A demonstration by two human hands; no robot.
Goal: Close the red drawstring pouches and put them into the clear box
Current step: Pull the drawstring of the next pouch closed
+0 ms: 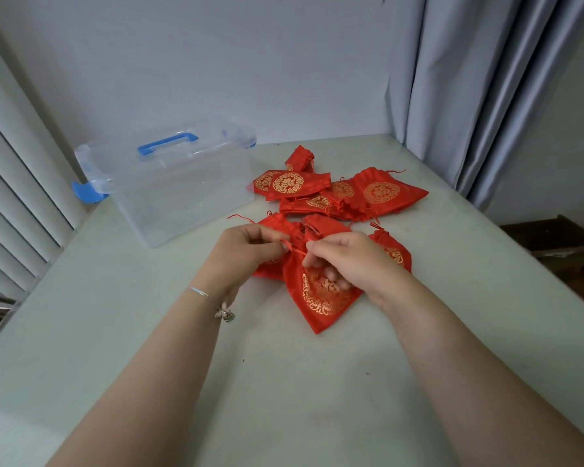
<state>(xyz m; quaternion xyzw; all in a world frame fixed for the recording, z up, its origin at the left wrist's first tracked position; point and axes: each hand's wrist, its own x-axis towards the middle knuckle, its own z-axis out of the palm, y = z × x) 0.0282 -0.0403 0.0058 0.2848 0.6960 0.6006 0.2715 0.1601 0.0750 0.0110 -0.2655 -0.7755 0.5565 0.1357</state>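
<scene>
A red drawstring pouch (321,299) with a gold pattern lies on the table in front of me, its gathered mouth pointing away. My left hand (250,251) pinches the drawstring at the left of the mouth, and my right hand (348,261) pinches the string at the right, fingers resting on the pouch. Under my hands lie other red pouches (393,252). Behind them, a heap of several red pouches (338,192) is spread out. The clear box (172,187) stands at the back left, with its blue-handled lid on top.
The pale table (284,382) meets a white wall at the back. Grey curtains (486,96) hang at the right, white slats (14,183) stand at the left. A brown cardboard box (560,237) sits beyond the table's right edge.
</scene>
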